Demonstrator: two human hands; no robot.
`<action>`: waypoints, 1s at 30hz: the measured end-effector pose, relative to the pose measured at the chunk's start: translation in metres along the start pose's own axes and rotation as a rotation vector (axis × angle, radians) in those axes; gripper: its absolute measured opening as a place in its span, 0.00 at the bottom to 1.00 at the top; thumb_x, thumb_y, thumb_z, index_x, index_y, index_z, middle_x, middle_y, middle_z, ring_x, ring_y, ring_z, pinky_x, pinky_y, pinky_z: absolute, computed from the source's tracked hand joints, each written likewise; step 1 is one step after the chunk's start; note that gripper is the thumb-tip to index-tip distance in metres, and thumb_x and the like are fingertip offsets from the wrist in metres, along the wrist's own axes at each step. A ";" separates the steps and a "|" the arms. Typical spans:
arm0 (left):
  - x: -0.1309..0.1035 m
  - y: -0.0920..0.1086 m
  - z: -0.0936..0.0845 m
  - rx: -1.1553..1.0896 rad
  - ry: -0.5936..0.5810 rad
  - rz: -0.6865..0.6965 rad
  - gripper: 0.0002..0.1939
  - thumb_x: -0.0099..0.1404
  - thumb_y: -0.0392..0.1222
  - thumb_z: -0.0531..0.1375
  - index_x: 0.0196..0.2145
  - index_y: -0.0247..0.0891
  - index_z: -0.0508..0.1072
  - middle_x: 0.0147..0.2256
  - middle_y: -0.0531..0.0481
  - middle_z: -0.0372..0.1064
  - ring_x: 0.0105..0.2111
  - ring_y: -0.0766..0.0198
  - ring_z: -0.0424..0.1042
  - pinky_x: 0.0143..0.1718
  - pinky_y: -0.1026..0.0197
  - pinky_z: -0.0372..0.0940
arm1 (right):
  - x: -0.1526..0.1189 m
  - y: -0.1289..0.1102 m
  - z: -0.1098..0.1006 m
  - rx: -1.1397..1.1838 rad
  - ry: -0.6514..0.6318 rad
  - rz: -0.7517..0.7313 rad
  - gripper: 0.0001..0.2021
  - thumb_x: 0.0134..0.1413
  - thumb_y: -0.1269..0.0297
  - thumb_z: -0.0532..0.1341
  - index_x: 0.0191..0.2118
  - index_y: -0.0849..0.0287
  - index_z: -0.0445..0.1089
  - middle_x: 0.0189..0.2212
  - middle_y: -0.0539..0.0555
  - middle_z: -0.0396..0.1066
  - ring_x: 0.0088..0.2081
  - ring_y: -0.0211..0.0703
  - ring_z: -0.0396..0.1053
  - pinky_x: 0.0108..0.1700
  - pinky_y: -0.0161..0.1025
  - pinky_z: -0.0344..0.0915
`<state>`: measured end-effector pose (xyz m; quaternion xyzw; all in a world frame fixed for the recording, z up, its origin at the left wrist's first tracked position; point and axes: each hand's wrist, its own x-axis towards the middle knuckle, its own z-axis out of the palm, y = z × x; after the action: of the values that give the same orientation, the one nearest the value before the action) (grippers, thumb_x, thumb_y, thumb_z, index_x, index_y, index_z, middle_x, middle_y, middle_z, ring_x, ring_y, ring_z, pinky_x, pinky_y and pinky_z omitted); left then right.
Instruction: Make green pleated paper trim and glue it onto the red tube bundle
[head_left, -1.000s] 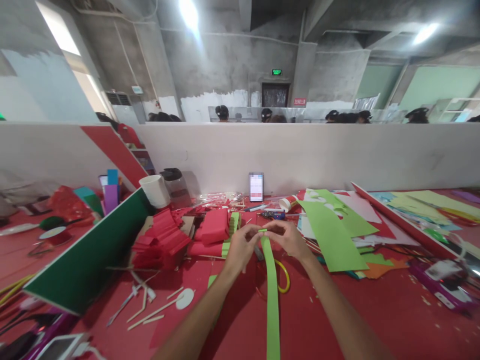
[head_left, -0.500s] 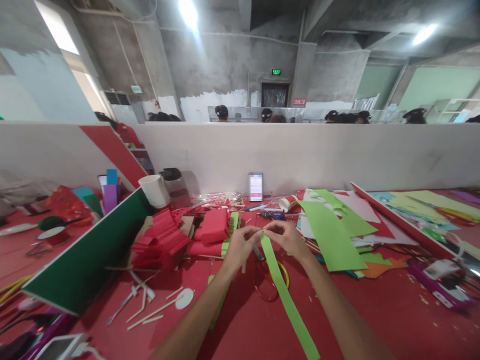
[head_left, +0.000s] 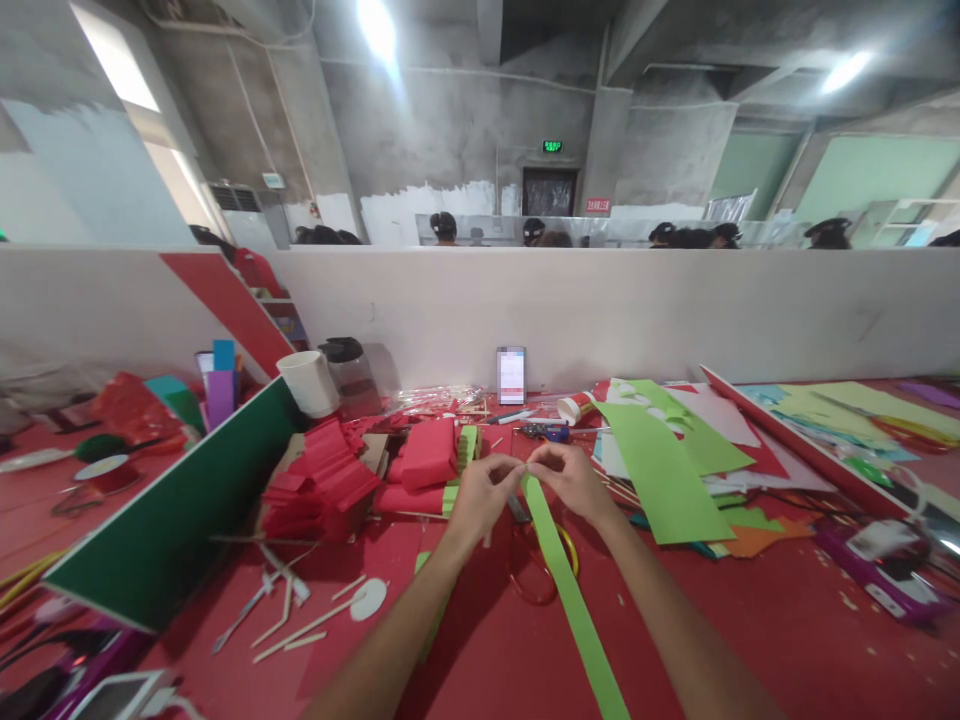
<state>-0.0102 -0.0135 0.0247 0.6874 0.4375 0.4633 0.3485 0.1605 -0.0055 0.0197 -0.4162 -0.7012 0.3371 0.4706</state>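
A long light-green paper strip (head_left: 566, 575) hangs from the fingertips of both hands and runs down toward me over the red table. My left hand (head_left: 486, 492) is closed in a pinch at the strip's far end. My right hand (head_left: 571, 480) pinches the same end from the other side, the fingertips of the two hands nearly touching. Beneath the strip lie scissors (head_left: 574, 550) with red and yellow handles, partly covered. Another green paper strip (head_left: 431, 625) lies on the table, half hidden behind my left forearm.
Folded red paper (head_left: 322, 485) and a red paper block (head_left: 429, 452) lie left of my hands. Green paper sheets (head_left: 660, 470) spread to the right. Thin wooden sticks (head_left: 307, 635) and a white paper disc (head_left: 368, 599) lie front left. A green board (head_left: 187, 510) and a low wall (head_left: 637, 310) border the space.
The strip's near end has shifted slightly left and its lower part hangs a little differently. Both hands stay pinched at its far end, almost in the same place.
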 end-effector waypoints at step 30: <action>-0.003 0.008 -0.004 0.021 0.006 -0.011 0.15 0.60 0.52 0.58 0.35 0.38 0.77 0.30 0.49 0.75 0.27 0.59 0.73 0.23 0.64 0.64 | -0.002 -0.007 0.004 -0.015 0.069 -0.039 0.03 0.50 0.67 0.60 0.31 0.59 0.71 0.28 0.51 0.73 0.31 0.42 0.71 0.35 0.37 0.66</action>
<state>-0.0126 -0.0193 0.0323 0.6871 0.4470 0.4591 0.3425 0.1559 -0.0107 0.0234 -0.4174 -0.6951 0.3082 0.4976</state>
